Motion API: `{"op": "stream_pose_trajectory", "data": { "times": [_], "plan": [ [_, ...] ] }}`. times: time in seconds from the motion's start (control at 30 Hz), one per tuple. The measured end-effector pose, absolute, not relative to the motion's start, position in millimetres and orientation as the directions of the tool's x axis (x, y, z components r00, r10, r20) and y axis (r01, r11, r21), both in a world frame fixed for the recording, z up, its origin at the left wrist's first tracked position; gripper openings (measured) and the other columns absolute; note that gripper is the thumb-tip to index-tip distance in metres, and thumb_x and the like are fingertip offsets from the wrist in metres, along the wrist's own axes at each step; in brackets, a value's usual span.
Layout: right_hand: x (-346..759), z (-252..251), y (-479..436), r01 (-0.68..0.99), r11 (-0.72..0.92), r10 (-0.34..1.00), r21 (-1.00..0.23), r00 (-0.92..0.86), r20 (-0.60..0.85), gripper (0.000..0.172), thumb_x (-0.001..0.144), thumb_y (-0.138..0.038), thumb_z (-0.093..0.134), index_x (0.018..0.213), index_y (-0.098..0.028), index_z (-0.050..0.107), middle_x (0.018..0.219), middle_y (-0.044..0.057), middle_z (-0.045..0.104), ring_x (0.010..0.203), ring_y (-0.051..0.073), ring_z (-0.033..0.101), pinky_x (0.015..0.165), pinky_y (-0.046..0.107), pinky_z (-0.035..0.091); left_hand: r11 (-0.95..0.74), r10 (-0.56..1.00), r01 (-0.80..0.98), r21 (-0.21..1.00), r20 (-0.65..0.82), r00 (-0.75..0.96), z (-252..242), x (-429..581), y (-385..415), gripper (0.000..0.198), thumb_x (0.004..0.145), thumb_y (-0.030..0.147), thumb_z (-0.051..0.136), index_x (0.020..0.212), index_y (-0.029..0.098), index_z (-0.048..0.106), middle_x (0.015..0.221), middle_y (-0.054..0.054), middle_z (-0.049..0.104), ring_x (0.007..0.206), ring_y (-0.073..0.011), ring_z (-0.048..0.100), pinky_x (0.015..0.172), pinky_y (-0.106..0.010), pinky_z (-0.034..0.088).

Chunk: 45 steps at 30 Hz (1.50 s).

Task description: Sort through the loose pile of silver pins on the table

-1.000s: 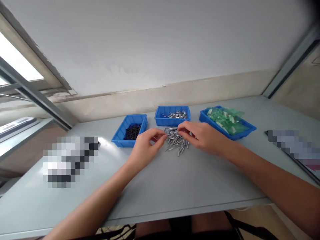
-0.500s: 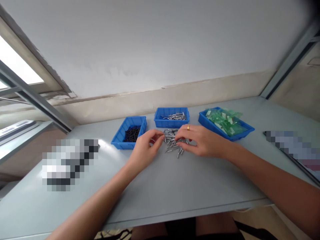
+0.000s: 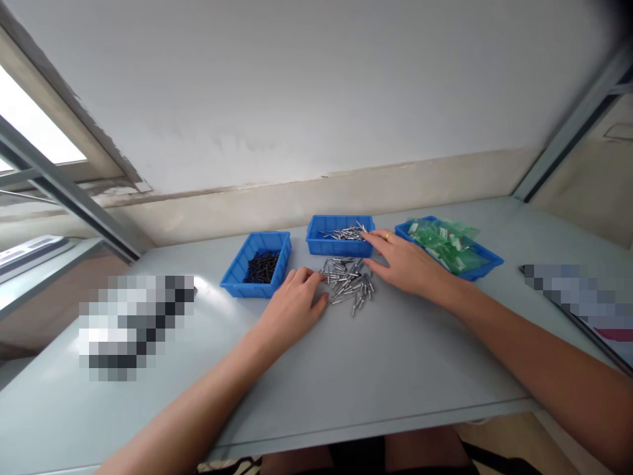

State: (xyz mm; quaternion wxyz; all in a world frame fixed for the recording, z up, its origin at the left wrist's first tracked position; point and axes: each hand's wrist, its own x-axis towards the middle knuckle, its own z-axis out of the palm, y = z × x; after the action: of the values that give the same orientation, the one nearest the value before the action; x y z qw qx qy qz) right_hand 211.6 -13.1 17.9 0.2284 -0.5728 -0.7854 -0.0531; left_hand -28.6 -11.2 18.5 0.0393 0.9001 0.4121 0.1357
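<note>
Blue plastic is framing the work: the left tray (image 3: 258, 262) is holding dark screws, and beside it the left hand (image 3: 295, 305) is lying flat and empty at the edge of a loose pile of silver pins (image 3: 347, 281) on the desk (image 3: 346, 369). Few pins are sitting in the middle tray (image 3: 339, 235), so most sorting is looking undone. The right hand (image 3: 406, 262) is stretching open-fingered toward that tray, holding nothing I can make out. Green packets are filling the right tray (image 3: 449, 243), crowding nothing.
</note>
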Motion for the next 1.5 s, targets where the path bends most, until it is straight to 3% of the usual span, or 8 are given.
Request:
{"op": "stream_pose_trajectory", "data": {
  "times": [0.17,0.33,0.47,0.63,0.8,1.13,1.27,1.5],
  "plan": [
    [211.3,15.3,-12.2,0.916,0.346,0.885,-0.203,-0.247,0.394,0.051,0.085,-0.032,0.045,0.135,-0.019,0.038,0.136,0.011,0.042,0.114,0.028,0.050,0.092,0.042,0.046,-0.626,0.778,0.766,0.142,0.173,0.604,19.2,-28.8,-9.1,0.030,0.087,0.027,0.044,0.114,0.017,0.053,0.105,-0.010,0.054,0.102,-0.0252,0.051,0.089,-0.040,0.044],
    [203.5,23.7,-19.7,0.842,0.444,0.860,-0.307,-0.305,0.408,0.037,0.087,-0.031,0.045,0.123,-0.022,0.050,0.123,0.008,0.051,0.101,0.023,0.058,0.085,0.037,0.049,-0.617,0.785,0.776,0.130,0.178,0.594,19.5,-28.2,-6.0,0.024,0.088,0.021,0.039,0.104,0.015,0.056,0.096,-0.010,0.057,0.094,-0.0233,0.056,0.085,-0.038,0.046],
    [197.3,29.8,-27.3,0.791,0.532,0.824,-0.302,-0.403,0.398,0.031,0.088,-0.027,0.045,0.116,-0.020,0.054,0.112,0.008,0.057,0.098,0.021,0.058,0.083,0.036,0.048,-0.609,0.790,0.781,0.142,0.200,0.579,18.1,-29.7,-3.4,0.018,0.085,0.013,0.040,0.096,0.014,0.053,0.089,-0.009,0.060,0.088,-0.0241,0.058,0.078,-0.038,0.047],
    [193.9,27.9,-30.3,0.753,0.589,0.799,-0.293,-0.488,0.351,0.029,0.089,-0.027,0.045,0.114,-0.020,0.056,0.105,0.008,0.061,0.090,0.020,0.060,0.074,0.033,0.049,-0.584,0.807,0.783,0.213,0.260,0.531,21.2,-30.3,-3.7,0.020,0.083,0.008,0.038,0.098,0.016,0.049,0.087,-0.008,0.062,0.076,-0.0216,0.061,0.067,-0.034,0.048],
    [192.0,23.2,-29.1,0.725,0.626,0.770,-0.286,-0.521,0.368,0.029,0.089,-0.030,0.046,0.115,-0.020,0.054,0.101,0.007,0.062,0.093,0.021,0.057,0.077,0.035,0.047,-0.625,0.762,0.732,0.271,0.415,0.497,30.5,-25.8,-12.2,0.015,0.084,0.013,0.045,0.097,0.018,0.049,0.089,-0.005,0.061,0.082,-0.0191,0.060,0.073,-0.032,0.048],
    [192.8,26.0,-29.4,0.729,0.610,0.778,-0.310,-0.476,0.410,0.025,0.090,-0.033,0.045,0.108,-0.020,0.055,0.094,0.005,0.064,0.086,0.020,0.058,0.073,0.033,0.046,-0.711,0.696,0.587,0.387,0.510,0.506,33.7,-20.8,-22.2,0.010,0.085,0.016,0.050,0.094,0.020,0.053,0.083,-0.001,0.061,0.077,-0.0124,0.058,0.072,-0.025,0.047],
    [190.9,28.6,-32.0,0.668,0.690,0.714,-0.279,-0.564,0.415,0.020,0.092,-0.026,0.040,0.097,-0.019,0.058,0.089,0.005,0.064,0.082,0.017,0.059,0.072,0.030,0.044,-0.716,0.696,0.559,0.419,0.494,0.521,34.2,-20.2,-22.4,0.012,0.084,0.016,0.050,0.095,0.019,0.054,0.083,0.000,0.061,0.076,-0.0122,0.058,0.072,-0.025,0.047],
    [189.2,33.7,-37.8,0.688,0.677,0.717,-0.263,-0.533,0.450,0.018,0.091,-0.023,0.041,0.092,-0.019,0.059,0.081,0.003,0.064,0.074,0.015,0.057,0.069,0.028,0.042,-0.682,0.731,0.560,0.470,0.426,0.533,35.1,-17.8,-21.3,0.008,0.083,0.020,0.054,0.087,0.018,0.060,0.081,-0.002,0.061,0.076,-0.0141,0.058,0.068,-0.026,0.047]
  ]
}}
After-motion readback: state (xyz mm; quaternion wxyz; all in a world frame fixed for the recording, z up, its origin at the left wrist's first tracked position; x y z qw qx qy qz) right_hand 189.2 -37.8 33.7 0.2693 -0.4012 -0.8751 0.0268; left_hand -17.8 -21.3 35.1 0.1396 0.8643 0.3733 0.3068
